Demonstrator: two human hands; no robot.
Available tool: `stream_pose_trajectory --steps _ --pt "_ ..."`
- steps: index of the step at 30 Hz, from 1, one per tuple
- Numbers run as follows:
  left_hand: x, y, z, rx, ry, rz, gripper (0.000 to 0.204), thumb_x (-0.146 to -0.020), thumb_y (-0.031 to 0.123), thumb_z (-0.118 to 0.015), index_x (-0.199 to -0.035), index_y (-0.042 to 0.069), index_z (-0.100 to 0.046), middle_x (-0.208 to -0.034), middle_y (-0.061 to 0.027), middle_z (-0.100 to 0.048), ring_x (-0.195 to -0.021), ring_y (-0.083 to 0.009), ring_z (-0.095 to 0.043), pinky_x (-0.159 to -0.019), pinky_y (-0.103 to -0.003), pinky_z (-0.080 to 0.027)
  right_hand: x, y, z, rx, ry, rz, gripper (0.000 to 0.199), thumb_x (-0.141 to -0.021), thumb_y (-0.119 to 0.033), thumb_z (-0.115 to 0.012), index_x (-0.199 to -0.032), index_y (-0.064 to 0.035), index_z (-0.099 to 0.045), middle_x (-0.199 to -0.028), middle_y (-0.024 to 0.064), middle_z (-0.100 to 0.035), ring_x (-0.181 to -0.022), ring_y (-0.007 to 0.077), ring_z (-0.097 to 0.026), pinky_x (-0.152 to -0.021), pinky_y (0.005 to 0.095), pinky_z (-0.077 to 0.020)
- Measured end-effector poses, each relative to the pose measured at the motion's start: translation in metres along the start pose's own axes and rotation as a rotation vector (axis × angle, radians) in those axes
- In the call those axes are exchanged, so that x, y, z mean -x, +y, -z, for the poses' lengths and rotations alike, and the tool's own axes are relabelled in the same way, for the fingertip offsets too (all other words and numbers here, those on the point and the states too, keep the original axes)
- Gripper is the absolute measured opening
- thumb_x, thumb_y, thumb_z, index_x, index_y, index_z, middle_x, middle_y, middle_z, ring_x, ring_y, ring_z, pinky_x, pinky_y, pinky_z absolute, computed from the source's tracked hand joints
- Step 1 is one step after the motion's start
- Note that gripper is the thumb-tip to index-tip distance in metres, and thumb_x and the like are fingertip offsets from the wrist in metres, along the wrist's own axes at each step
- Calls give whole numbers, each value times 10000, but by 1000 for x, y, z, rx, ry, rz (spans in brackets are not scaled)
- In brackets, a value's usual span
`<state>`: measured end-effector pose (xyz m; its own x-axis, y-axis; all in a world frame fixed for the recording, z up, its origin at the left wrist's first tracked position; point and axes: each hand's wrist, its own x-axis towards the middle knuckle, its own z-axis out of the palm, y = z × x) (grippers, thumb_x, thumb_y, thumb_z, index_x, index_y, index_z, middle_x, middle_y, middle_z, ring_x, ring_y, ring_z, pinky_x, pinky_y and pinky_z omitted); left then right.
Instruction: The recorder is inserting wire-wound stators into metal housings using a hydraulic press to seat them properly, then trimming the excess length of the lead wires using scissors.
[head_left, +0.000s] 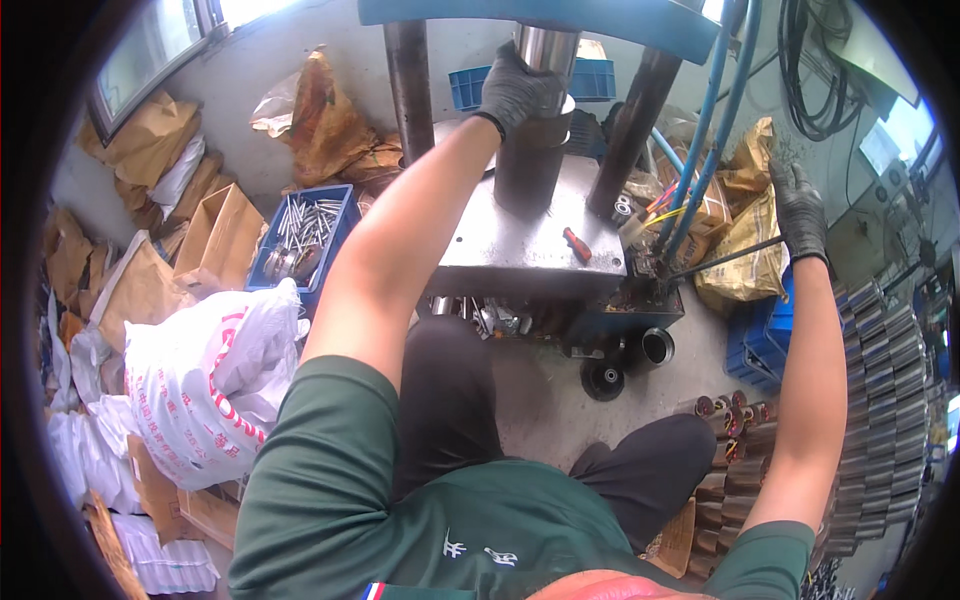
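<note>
My left hand (518, 88), in a dark grey glove, is closed around the side of a shiny metal cylinder (548, 48) between the press columns. Below it, a wider dark metal sleeve (527, 170) stands upright on the steel press table (470, 235). Over at the right, my gloved right hand (799, 212) has its fingers stretched upward, with its palm against the outer end of a thin metal lever (735, 257). An orange-red screwdriver (577, 245) lies on the press table, right of the sleeve.
Blue hoses (708, 150) run down beside the right column (635, 130). A blue crate (305, 235) of metal rods stands left of the press, near a white sack (205, 385). Dark round parts (603, 378) lie on the floor below. Stacked metal cylinders (870, 400) line the right.
</note>
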<state>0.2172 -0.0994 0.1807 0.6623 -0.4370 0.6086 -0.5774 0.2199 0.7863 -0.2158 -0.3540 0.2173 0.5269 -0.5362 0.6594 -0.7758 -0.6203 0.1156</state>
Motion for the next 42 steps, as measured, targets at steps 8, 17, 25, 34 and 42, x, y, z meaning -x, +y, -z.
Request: stream_pose_trajectory --steps 8,17,25,34,42 --pt "150 80 2 850 116 -32 618 -713 32 -784 -1280 44 -540 -1159 -88 -635 -1040 -209 -659 -902 -348 -572 26 -26 52 -221 -98 -177 752 -932 -696 -524 -1311 -58 -646 -1123 258 -708 -1091 398 -674 -936 472 -513" --pt "253 -3 8 1159 181 809 497 -873 185 -759 -1292 135 -497 -1135 -101 -625 -1042 -272 -657 -827 -474 -610 157 -47 100 -535 -143 75 413 -949 -268 -695 -1272 -16 -647 -1037 172 -721 -911 261 -700 -823 362 -527" --pt "253 13 -1 1092 183 810 669 -822 152 -805 -1375 111 -430 -1205 -126 -602 -1083 -307 -643 -821 -496 -613 189 -187 135 -342 -145 552 625 -777 -160 -815 -1333 -6 -576 -1181 211 -649 -1113 401 -619 -978 467 -481" --pt "249 24 6 1320 113 775 584 -898 120 -746 -1391 54 -440 -1217 -169 -606 -1128 -337 -637 -928 -504 -589 151 -305 26 -1011 -450 317 959 -719 -302 -912 -1462 12 -392 -1322 192 -603 -1227 272 -595 -1060 387 -474" --pt "233 15 37 1112 326 732 634 -830 83 -810 -1343 26 -441 -1211 -148 -592 -1123 -292 -626 -961 -441 -559 163 -316 29 -1104 -562 229 1022 -659 -333 -938 -1448 42 -409 -1288 215 -624 -1209 301 -610 -1047 403 -490"
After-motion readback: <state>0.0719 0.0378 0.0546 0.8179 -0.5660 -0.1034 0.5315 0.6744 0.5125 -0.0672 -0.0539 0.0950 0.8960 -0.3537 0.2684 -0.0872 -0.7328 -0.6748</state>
